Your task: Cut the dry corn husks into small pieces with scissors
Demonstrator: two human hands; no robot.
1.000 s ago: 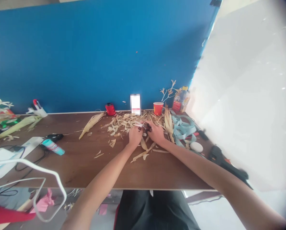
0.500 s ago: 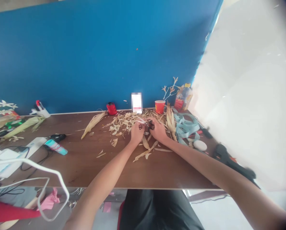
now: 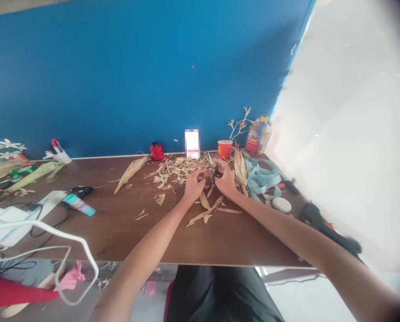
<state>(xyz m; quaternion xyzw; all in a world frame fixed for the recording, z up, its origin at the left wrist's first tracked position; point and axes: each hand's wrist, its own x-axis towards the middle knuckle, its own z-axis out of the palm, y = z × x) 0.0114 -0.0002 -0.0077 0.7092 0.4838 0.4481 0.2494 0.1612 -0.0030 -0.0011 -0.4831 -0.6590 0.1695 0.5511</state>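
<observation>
My right hand (image 3: 225, 178) is closed around the dark handles of a pair of scissors (image 3: 215, 172), whose pale blades point up and away. Just to its left, my left hand (image 3: 195, 184) is pinched shut on a small piece too tiny to make out clearly; it looks like corn husk. Both hands are above the table, close together but apart. Behind and around them lies a heap of cut corn husk scraps (image 3: 179, 169). Longer husk strips (image 3: 204, 216) lie nearer me, below the hands.
A dried corn husk (image 3: 131, 173) and a red container (image 3: 157, 152) are to the left. At the back stand a phone-like white screen (image 3: 192, 145), a red paper cup (image 3: 225, 150) and a bottle (image 3: 259, 136). Blue ribbon (image 3: 262, 176) and a glue gun (image 3: 330, 228) are right.
My right hand has moved slightly right with the scissors, away from my left hand. The blades now point up instead of left toward the left hand.
</observation>
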